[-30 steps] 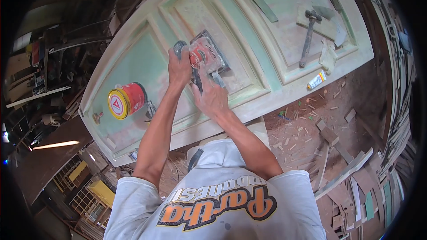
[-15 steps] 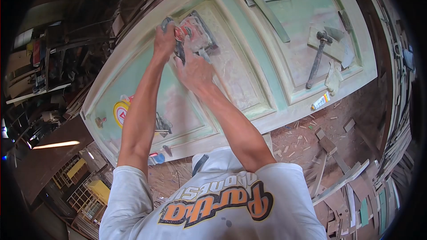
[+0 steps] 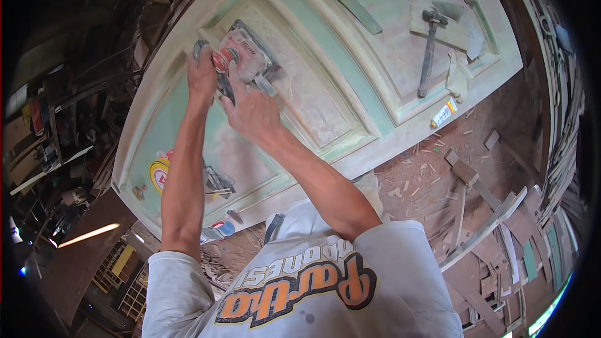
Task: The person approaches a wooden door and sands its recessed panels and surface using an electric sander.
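A red and grey power sander [image 3: 248,50], coated in pale dust, lies on the middle recessed panel of a large green-and-white wooden door [image 3: 341,97]. My left hand [image 3: 201,78] is closed round the dark knob or handle end at its left side. My right hand [image 3: 253,111] grips the body from the near side, thumb raised along the red part. The sander's underside is hidden against the panel.
On the door's right panel lie a hammer [image 3: 428,53], a putty knife [image 3: 448,9] and a crumpled glove-like cloth [image 3: 457,76]. A yellow-and-white tube [image 3: 444,113] sits at the near edge. A round yellow tin [image 3: 159,175] stands left. Wood scraps [image 3: 466,172] litter the floor.
My view has shifted, so the door and the things on it appear further left and slightly changed in angle. Both hands stay on the sander, which remains around the middle panel.
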Demonstrator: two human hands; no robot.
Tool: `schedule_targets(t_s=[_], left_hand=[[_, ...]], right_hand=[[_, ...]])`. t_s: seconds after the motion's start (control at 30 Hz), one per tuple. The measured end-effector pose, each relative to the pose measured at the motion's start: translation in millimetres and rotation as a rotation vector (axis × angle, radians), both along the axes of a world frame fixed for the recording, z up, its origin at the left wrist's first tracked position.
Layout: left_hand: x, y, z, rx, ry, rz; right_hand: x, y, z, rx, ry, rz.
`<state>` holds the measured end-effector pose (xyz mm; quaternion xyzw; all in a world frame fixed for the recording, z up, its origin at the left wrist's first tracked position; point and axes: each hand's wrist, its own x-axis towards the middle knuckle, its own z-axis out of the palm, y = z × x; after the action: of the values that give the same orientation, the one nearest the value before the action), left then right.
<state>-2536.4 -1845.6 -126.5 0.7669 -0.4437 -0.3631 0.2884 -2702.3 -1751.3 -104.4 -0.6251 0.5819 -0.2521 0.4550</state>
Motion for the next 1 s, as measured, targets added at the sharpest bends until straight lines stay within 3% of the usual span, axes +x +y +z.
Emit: schedule_targets(t_s=[0.17, 0.47, 0.8, 0.87, 1.0], left_hand=[[-8, 57, -25, 0.024, 0.01, -0.042], [-88, 145, 13, 0.038, -0.034, -0.004], [-128, 215, 11, 0.087, -0.003, 0.014], [-134, 225, 14, 0.106, 0.008, 0.019], [-142, 236, 14, 0.1, 0.004, 0.023]], right_hand=[[-37, 51, 9, 0.086, 0.023, 0.028], [-85, 137, 4, 0.087, -0.01, 0.027], [-125, 203, 5, 0.03, -0.034, -0.025], [-135, 207, 16, 0.166, 0.014, 0.058], [-138, 227, 2, 0.016, -0.027, -0.017]])
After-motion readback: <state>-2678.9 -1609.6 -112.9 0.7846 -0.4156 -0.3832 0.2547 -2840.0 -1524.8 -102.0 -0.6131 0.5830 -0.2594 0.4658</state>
